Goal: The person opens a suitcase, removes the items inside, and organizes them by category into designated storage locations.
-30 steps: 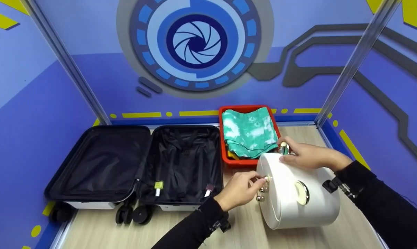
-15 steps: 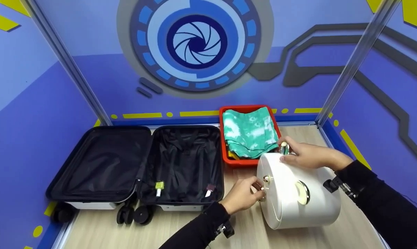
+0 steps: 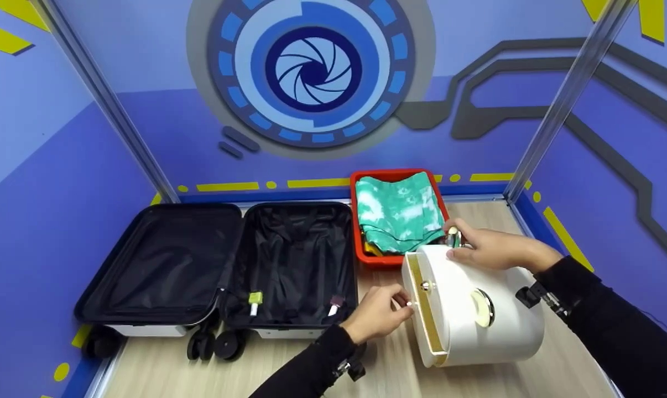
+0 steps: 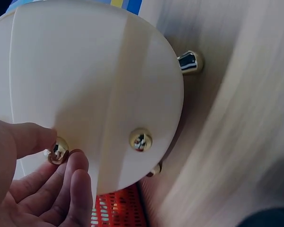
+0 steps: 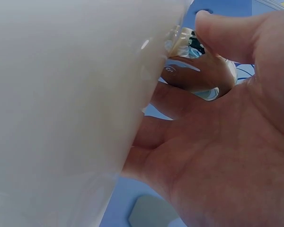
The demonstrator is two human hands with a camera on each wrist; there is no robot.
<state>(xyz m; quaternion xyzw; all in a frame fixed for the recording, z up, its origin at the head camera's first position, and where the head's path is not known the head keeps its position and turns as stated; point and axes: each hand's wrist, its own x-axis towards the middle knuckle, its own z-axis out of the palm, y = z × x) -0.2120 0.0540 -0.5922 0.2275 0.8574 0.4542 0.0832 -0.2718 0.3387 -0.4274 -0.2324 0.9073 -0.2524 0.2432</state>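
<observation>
A white rounded drawer box with gold knobs sits at the right, its flat knobbed face toward the left. One drawer stands partly out, showing a gold-coloured side. My left hand pinches that drawer's gold knob between thumb and fingers. Another knob shows beside it in the left wrist view. At the box's far top edge my right hand holds on, fingers curled behind the edge around a shiny gold part. The box hides some right fingertips in the right wrist view.
An open black-lined suitcase lies at the left, its wheels toward me. Behind the box stands a red basket with folded green-and-white cloth. Blue panels wall in the wooden tabletop.
My left hand has shifted down from an upper knob to a lower one, then drawn leftward, and the drawer has slid partly out. My right hand has kept its place on the box.
</observation>
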